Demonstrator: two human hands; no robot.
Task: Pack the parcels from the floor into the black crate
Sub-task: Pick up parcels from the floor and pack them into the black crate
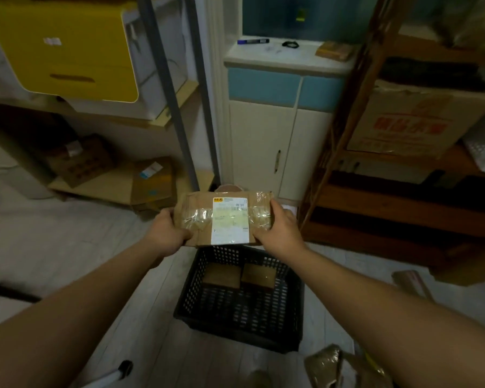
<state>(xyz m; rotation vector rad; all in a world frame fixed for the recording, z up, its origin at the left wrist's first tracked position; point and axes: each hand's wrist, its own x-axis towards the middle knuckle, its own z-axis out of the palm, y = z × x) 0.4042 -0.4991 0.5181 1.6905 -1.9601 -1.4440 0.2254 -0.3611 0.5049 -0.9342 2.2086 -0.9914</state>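
Above the black crate [240,309] I hold a taped brown parcel [226,217], left grip [167,233] and right grip [277,228] clamped on its ends; two small parcels [221,275] lie inside.

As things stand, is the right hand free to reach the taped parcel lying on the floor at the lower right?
Probably not yet. The right hand and the left hand both grip the labelled parcel above the black crate. The floor parcel lies uncovered near the right arm, so the way is open once that hand lets go.
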